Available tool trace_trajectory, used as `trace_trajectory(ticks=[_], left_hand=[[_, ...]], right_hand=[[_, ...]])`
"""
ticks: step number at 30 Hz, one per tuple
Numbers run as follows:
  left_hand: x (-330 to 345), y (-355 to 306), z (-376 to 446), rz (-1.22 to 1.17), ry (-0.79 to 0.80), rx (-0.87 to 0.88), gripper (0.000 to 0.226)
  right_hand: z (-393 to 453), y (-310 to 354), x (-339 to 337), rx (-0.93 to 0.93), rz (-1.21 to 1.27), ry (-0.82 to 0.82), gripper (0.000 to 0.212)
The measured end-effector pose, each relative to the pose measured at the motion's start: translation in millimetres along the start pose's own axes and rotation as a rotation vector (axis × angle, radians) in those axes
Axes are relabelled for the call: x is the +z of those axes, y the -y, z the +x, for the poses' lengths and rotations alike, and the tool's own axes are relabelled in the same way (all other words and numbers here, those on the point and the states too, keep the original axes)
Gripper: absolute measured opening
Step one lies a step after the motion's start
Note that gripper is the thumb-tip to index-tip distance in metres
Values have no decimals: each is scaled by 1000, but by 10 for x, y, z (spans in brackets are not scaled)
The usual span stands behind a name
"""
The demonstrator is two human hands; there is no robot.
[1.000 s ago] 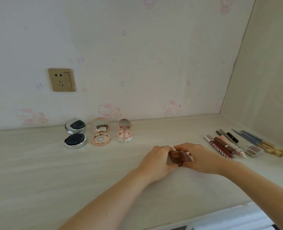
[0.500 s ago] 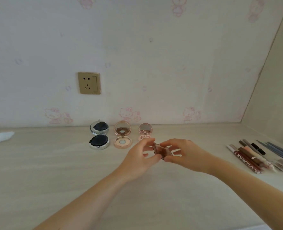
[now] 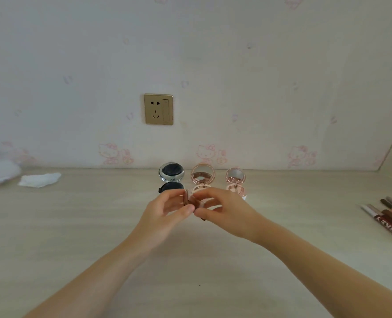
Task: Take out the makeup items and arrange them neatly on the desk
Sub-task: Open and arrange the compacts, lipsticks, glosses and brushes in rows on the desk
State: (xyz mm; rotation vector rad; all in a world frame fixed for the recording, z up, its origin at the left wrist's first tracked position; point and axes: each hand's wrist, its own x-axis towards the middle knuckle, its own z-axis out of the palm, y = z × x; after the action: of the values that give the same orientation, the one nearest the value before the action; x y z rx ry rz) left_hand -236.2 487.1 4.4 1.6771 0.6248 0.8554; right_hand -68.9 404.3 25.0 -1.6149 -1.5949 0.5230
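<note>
Both hands meet above the pale wooden tabletop (image 3: 75, 226): the left hand (image 3: 165, 212) and right hand (image 3: 222, 212) have fingers pinched on a small brown hinged makeup case (image 3: 190, 200) (partly hidden), held in front of three open round compacts (image 3: 203, 177) by the wall.

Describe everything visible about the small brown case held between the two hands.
The small brown case is a flat, translucent reddish-brown piece, plastic by its look, mostly hidden by fingers. It seems hinged and partly open: one leaf stands up at the left, another runs down to a dark corner showing below the right hand. It is held above the desk, in front of the row of open round compacts. The left hand pinches its left side, and the right hand grips its right. Its contents cannot be made out.
</note>
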Motion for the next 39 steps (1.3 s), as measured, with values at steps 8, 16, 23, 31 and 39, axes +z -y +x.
trace_trajectory(ticks=[8,16,23,31,39], left_hand=[[-85,164,-70,-37,-70,19,37],[-61,236,-44,-18,-64,66,42],[-79,249,-43,-22,-10,54,44],[-89,250,-75,-214,34,-36,48],[-124,239,-98,-58,44,-1,57]], right_hand=[[27,-87,281,2,220,-61,26],[-9,-255,323,-43,275,-83,30],[-7,-267,252,-43,241,-64,27],[-37,-246,228,-64,289,-92,26],[-10,-223,182,101,423,-304,24]])
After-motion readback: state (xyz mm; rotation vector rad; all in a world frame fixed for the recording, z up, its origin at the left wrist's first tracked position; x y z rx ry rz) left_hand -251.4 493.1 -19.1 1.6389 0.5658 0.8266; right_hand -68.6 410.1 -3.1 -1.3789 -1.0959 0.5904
